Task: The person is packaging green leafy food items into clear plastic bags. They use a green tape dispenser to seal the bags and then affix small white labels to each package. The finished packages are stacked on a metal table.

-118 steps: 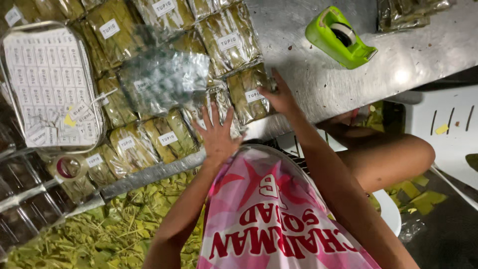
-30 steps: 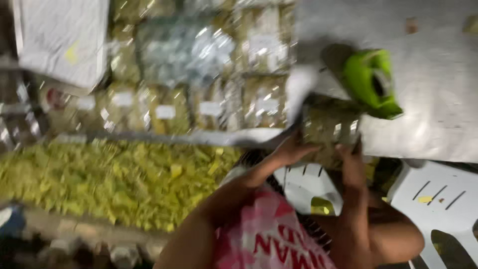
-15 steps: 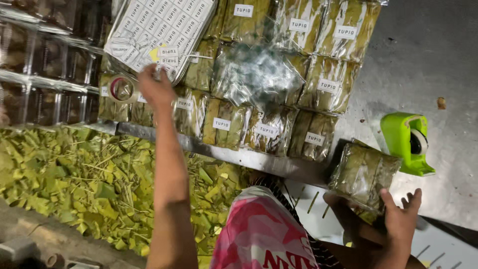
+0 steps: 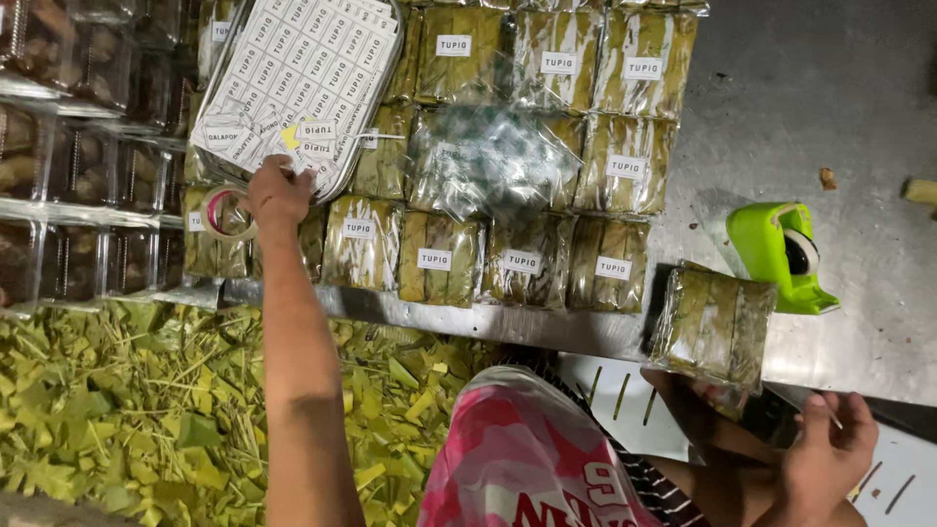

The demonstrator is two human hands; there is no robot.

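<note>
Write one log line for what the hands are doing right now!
left hand: touching label sheet | right hand: under unlabelled leaf-wrapped packet | tape dispenser: beside packet

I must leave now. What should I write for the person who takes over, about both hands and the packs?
Left hand: reaching to the sticker sheet, fingers at its lower edge.
Right hand: open, below the table edge, holding nothing.
Unlabelled leaf pack: at the table edge beside the green tape dispenser.
Done: the packs in rows carry white labels.
Left: this one pack has no visible label.
</note>
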